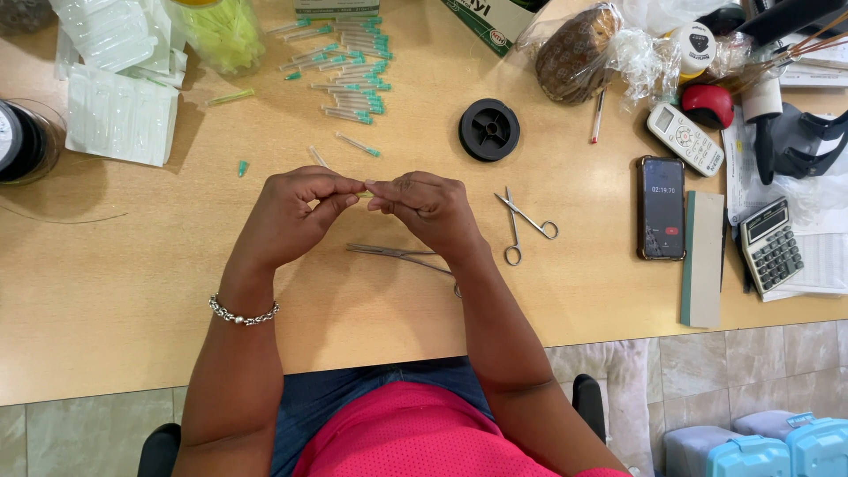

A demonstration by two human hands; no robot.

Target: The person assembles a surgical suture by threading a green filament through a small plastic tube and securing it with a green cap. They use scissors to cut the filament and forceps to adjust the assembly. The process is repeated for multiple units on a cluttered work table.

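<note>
My left hand and my right hand meet above the wooden table, fingertips pinched together on a small yellow-green needle piece that barely shows between them. A metal forceps lies on the table just under my right wrist. Open small scissors rest to the right of my right hand. Farther back lies a pile of several green-capped needles, with two loose ones and a lone green cap nearer my hands.
A black spool sits behind the scissors. A phone, remote, calculator and green-edged block lie at right. White packets, a bag of yellow-green pieces and a dark jar are at left.
</note>
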